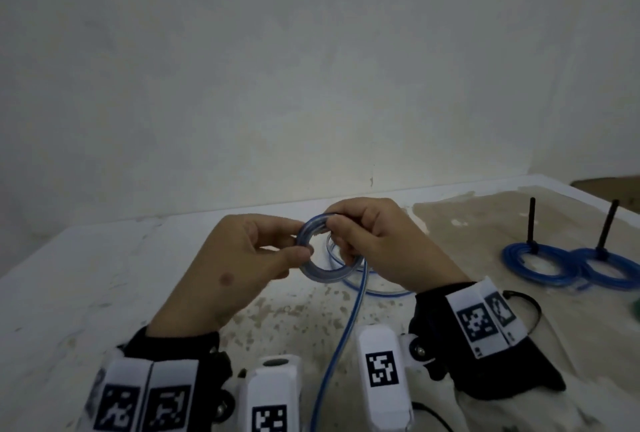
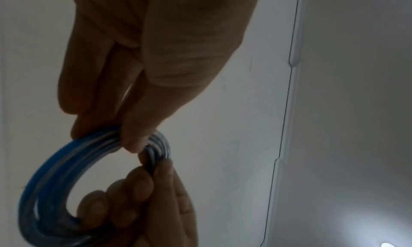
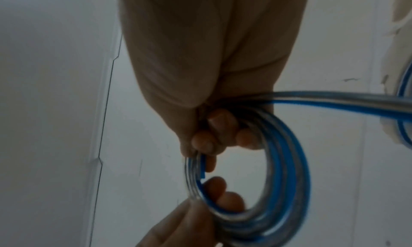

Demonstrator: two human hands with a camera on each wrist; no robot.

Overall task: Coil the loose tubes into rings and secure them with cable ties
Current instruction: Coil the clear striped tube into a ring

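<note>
A clear tube with a blue stripe is wound into a small coil [image 1: 317,270] [image 2: 55,164] [image 3: 283,171] held above the table between both hands. My left hand [image 1: 304,239] [image 2: 133,141] pinches the coil's left side between thumb and fingers. My right hand [image 1: 337,230] [image 3: 214,136] curls its fingers round the coil's upper right part. The tube's loose tail [image 1: 341,338] [image 3: 334,101] runs from the coil down toward me, and more slack loops [image 1: 374,289] lie on the table under the right hand. No cable tie is visible in either hand.
Two finished blue tube rings [image 1: 540,263] [image 1: 609,268] lie at the right, each with a black cable tie [image 1: 531,223] [image 1: 607,229] sticking up. The white table [image 1: 104,275] has a worn brown patch on the right. A wall stands close behind.
</note>
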